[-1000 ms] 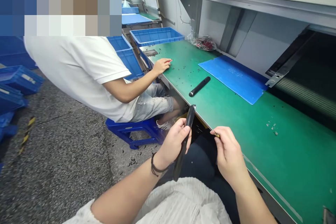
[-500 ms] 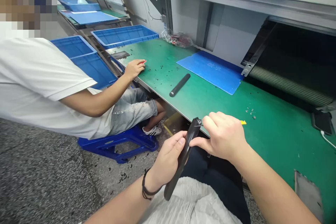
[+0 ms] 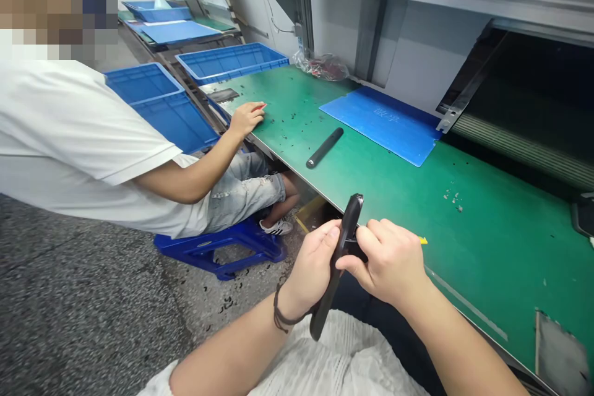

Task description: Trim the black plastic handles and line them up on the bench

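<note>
Clamped around the middle of a smooth, rounded black bar [image 3: 330, 298], the left hand [image 3: 314, 265] holds it over the lap, while the right hand [image 3: 390, 260], just beside, is folded on a yellow-ended tool [image 3: 422, 240], its thumb against the bar. From the grip the bar's long axis runs steeply, upper end away toward the glossy green tabletop [image 3: 394, 192], lower end back toward the crinkled white shirt [image 3: 346, 359]. Beyond the grip lies a similar dark rod [image 3: 325, 147].
</note>
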{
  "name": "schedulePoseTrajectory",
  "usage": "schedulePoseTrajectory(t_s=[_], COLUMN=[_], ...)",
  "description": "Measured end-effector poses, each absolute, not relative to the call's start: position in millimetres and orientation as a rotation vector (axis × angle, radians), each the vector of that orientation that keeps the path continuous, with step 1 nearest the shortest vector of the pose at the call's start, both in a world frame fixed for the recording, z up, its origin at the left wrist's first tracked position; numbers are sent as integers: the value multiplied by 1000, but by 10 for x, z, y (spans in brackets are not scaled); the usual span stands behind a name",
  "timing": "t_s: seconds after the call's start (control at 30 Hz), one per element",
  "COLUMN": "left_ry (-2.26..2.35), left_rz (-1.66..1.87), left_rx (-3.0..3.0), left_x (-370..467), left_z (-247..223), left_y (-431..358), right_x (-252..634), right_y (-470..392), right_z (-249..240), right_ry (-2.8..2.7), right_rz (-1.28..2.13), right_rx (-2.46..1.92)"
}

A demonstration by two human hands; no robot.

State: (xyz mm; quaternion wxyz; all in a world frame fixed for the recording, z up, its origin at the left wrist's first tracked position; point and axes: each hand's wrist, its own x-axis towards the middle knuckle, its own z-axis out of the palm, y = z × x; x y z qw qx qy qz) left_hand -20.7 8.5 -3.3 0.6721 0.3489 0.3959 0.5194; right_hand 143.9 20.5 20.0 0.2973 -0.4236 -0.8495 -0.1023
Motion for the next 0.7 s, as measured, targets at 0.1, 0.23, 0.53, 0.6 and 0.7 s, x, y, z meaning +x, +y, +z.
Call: schedulePoseTrajectory(t_s=[0.1,0.23,0.53,0.6,0.7], left_ry=[953,962,869,852,829], left_rz=[1214,1204,1226,1238,1253], left_rx=[879,838,763,721,684], left_x=[-179,-139,-131,-126,-127], left_z=[46,95,166,201,239], left_y=[142,207,287,295,327], right_x=[1397,1377,1336,1326,1302], right_y=[144,92,-26,-43,-79], right_z=[161,114,29,18,-14], right_ry=[-2263,-2273,-2315,-2316,-2314], right_rz=[-200,-138,-212,-225,-193], right_rx=[-1116,-1126,-1057,-1038,-1037])
